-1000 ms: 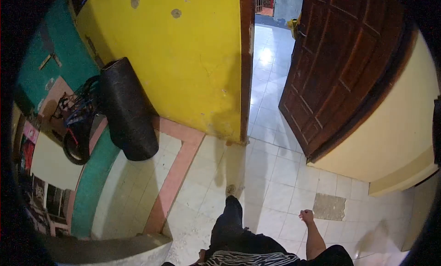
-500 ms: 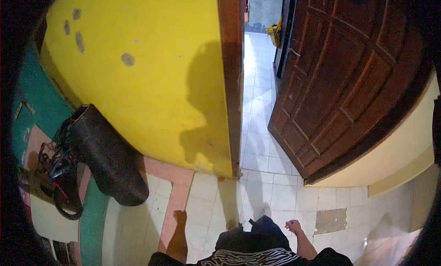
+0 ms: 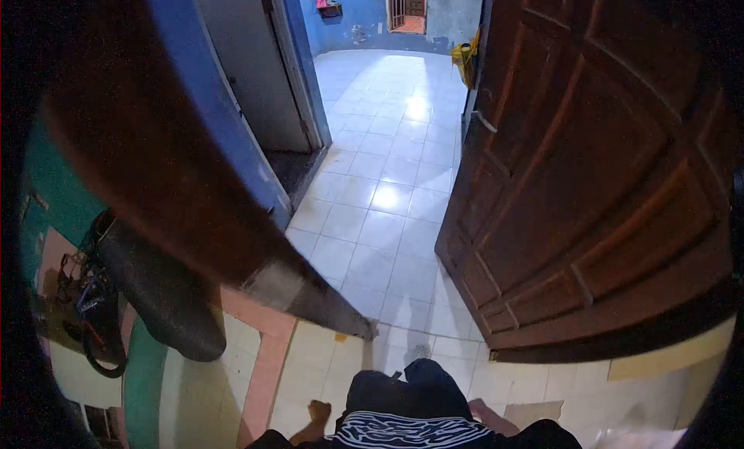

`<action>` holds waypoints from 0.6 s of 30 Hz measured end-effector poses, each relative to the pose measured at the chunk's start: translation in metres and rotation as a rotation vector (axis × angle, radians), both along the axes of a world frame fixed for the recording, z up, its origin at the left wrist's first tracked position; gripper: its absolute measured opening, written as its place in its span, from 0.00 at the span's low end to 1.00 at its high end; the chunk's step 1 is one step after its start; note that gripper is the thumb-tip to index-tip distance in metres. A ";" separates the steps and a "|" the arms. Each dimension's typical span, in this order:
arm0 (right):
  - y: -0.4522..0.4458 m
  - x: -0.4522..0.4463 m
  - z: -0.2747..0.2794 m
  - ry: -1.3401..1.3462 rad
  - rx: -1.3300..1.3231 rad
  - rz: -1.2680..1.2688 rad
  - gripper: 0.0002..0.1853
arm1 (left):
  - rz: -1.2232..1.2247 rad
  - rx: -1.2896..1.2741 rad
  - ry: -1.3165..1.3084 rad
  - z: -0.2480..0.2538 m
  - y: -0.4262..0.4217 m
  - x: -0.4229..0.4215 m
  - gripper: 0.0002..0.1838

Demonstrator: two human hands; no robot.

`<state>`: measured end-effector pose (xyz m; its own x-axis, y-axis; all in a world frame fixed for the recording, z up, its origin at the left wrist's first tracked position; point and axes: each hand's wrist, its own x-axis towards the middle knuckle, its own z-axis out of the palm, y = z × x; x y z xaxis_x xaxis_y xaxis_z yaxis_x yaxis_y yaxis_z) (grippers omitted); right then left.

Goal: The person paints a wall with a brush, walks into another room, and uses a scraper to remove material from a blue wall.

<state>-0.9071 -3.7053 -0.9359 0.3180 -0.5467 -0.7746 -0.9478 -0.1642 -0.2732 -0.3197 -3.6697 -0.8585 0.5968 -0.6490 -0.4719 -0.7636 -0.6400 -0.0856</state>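
My left hand (image 3: 318, 411) hangs beside my left thigh, its fingers curled in, and I see nothing in it. My right hand (image 3: 482, 412) is low by my right thigh, blurred and partly hidden, so its fingers do not show clearly. Neither hand touches the dark brown panelled door (image 3: 558, 216), which stands ajar on the right with a metal handle (image 3: 484, 122). Ahead of my legs lies the doorway's threshold (image 3: 411, 331).
A brown door frame (image 3: 194, 185) rises on the left. Beside it lean a large black roll (image 3: 159, 282) and a tangle of cables (image 3: 89, 286). White floor tiles (image 3: 360, 255) run to a blue wall (image 3: 353, 34). A yellow bag (image 3: 465, 61) hangs behind the door. A grey door (image 3: 252, 69) stands further in.
I have moved forward to the doorway; the yellow wall has left view and the blue room has opened up. Both hands have swung back closer to my body.
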 end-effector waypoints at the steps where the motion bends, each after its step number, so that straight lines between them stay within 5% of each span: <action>1: -0.034 -0.018 -0.022 0.027 -0.046 0.096 0.24 | 0.129 -0.054 0.099 -0.007 0.018 -0.005 0.20; 2: -0.070 -0.041 -0.069 0.079 -0.147 0.219 0.26 | 0.200 -0.046 0.142 -0.003 0.021 -0.022 0.19; 3: -0.134 -0.026 -0.003 0.085 -0.025 0.095 0.26 | 0.253 -0.037 0.179 0.002 0.016 -0.036 0.18; 5: -0.223 -0.022 0.020 -0.169 -0.010 -0.790 0.21 | 0.303 -0.034 0.245 0.003 -0.012 -0.064 0.17; 6: -0.268 -0.019 0.018 -0.271 -0.050 -0.894 0.20 | 0.311 -0.037 0.277 0.001 -0.029 -0.073 0.16; 8: -0.358 -0.025 -0.031 -0.431 -0.136 -0.830 0.19 | 0.303 -0.053 0.339 -0.002 -0.064 -0.090 0.15; 9: -0.409 -0.033 -0.097 -0.553 -0.156 -0.757 0.18 | 0.287 -0.062 0.366 -0.005 -0.083 -0.098 0.15; 12: -0.500 0.045 0.060 -0.617 -0.176 -0.907 0.14 | 0.222 -0.085 0.426 -0.023 -0.133 -0.105 0.13; 15: -0.567 0.098 0.083 -0.668 -0.097 -0.811 0.14 | 0.064 -0.097 0.475 -0.048 -0.185 -0.098 0.13; 16: -0.583 0.110 0.106 -0.615 -0.196 -0.554 0.15 | -0.186 -0.112 0.516 -0.028 -0.206 -0.094 0.13; 18: -0.607 0.135 0.113 -0.576 -0.006 -0.667 0.16 | 0.007 -0.080 0.526 -0.066 -0.227 -0.090 0.12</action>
